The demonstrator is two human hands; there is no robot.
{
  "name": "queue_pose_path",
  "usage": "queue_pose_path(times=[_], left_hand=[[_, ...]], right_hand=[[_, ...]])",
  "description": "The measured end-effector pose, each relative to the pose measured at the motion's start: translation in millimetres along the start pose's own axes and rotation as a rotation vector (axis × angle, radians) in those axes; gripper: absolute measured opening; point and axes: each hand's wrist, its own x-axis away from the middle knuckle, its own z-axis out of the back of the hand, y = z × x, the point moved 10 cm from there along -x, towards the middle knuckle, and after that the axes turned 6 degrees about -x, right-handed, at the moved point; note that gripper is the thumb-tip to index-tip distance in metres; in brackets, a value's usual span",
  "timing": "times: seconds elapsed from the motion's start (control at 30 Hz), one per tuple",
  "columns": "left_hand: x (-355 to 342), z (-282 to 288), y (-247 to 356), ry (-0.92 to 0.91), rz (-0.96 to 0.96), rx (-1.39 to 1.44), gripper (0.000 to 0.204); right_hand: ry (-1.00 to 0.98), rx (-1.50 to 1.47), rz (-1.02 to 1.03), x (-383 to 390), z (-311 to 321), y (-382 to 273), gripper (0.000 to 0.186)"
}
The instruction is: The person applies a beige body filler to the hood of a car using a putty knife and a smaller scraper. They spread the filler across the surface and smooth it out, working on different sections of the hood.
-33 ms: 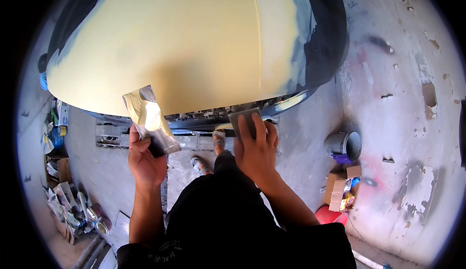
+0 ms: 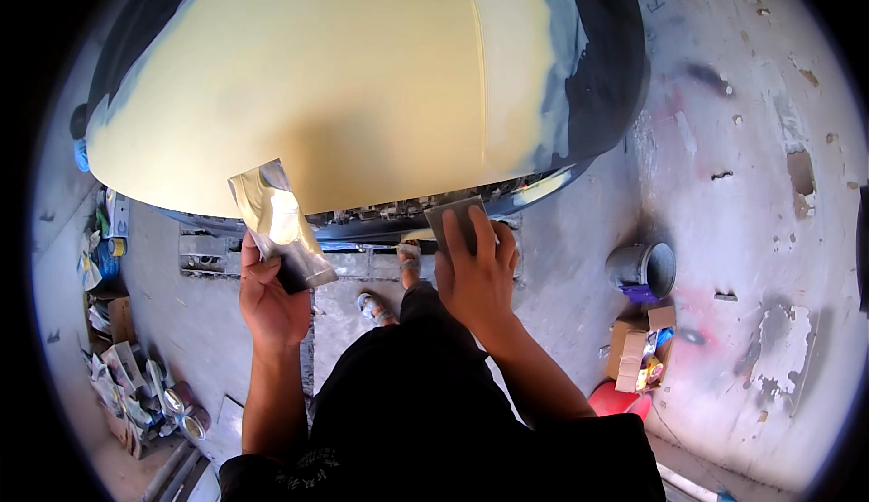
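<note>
A car bonnet [image 2: 362, 76] coated in pale yellow filler, with dark borders, spans the upper middle. In front of its near edge, my left hand [image 2: 276, 298] grips a shiny flat metal spreader [image 2: 288, 226] by its lower part. The spreader is tilted, its upper end overlapping the bonnet's edge in view, with yellow filler or a yellow reflection on its face. My right hand [image 2: 478, 271] is closed on a flat dark grey spreader blade [image 2: 441, 219], fingers laid over its face, just short of the bonnet's near right edge. My thumb on that side is partly hidden.
At right, a grey bucket [image 2: 634, 267] and an open cardboard box [image 2: 629, 353] stand by a stained wall [image 2: 751, 140]. To the left lie a scrap pile [image 2: 127, 384], tins [image 2: 193, 423] and more boxes [image 2: 119, 316]. A floor grating [image 2: 213, 253] runs below the car's front.
</note>
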Motion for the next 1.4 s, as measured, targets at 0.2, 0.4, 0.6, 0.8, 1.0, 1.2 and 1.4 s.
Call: queue_pose_path(times=[0.2,0.4,0.6,0.8,1.0,1.2,1.4], left_hand=[[-0.8,8.7,-2.1,0.002,0.028,-0.012,0.061],[-0.9,8.2,-0.3,-0.017,0.025,-0.072,0.060],[-1.3,2.5,2.8,-0.040,0.027,-0.094,0.058],[-0.6,6.8,-1.5,-0.031,0.040,-0.077,0.057],[-1.6,2.4,0.2,-0.035,0.045,-0.084,0.058],[-1.3,1.8,-0.2,-0.039,0.056,-0.085,0.060],[-1.4,1.8,-2.2,-0.048,0.081,-0.114,0.055]], right_hand=[[0.063,-0.134,-0.018,-9.1,-18.7,9.8,0.056],[0.186,-0.124,0.020,-8.5,-36.9,12.9,0.056],[0.208,-0.146,-0.018,1.1,-29.5,12.1,0.055],[0.199,-0.139,-0.001,-3.3,-42.6,1.5,0.055],[0.229,-0.191,-0.002,-5.9,-32.3,-7.6,0.059],[0.153,-0.134,-0.046,0.0,-55.5,-1.0,0.058],[0.217,-0.260,-0.191,6.4,-6.1,24.4,0.054]])
